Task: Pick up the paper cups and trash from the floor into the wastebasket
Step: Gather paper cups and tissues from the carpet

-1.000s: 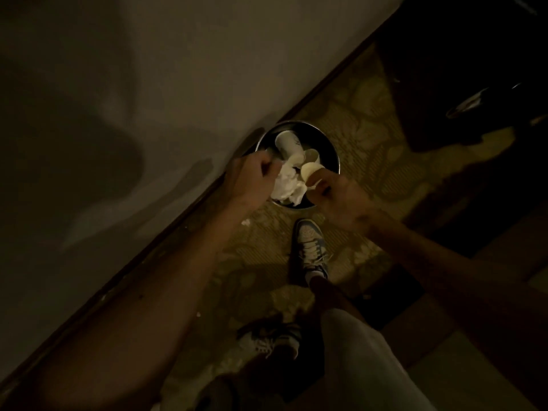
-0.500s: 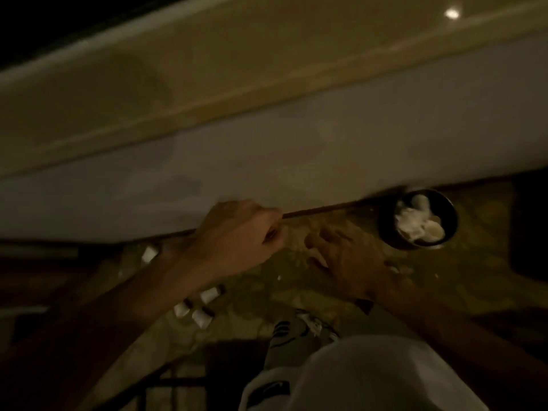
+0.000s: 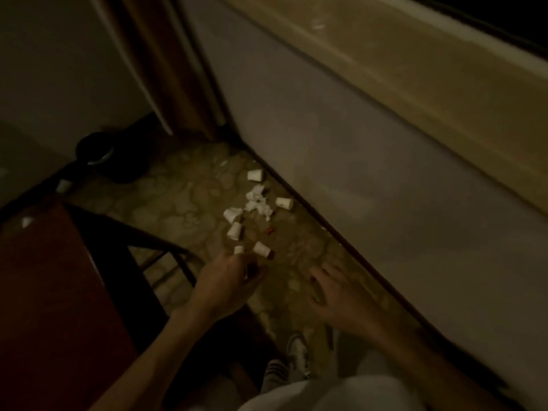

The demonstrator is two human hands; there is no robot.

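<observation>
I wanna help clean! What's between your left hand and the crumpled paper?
Head view: several paper cups lie tipped over on the carpet between the left hand and the crumpled tissue.

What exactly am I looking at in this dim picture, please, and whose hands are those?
There is no machine here. A person wears a wide-angle camera on the head, so the one picture looks forward and down at their own two bare hands. The left hand reaches toward the nearest small paper cup; it is too dim to tell whether it grips anything. The right hand is spread open above the patterned floor and holds nothing. Ahead, beside the wall, lie several more paper cups and some crumpled tissue. A reddish table stands on the left. The job is to collect this litter into a wastebasket.
</observation>
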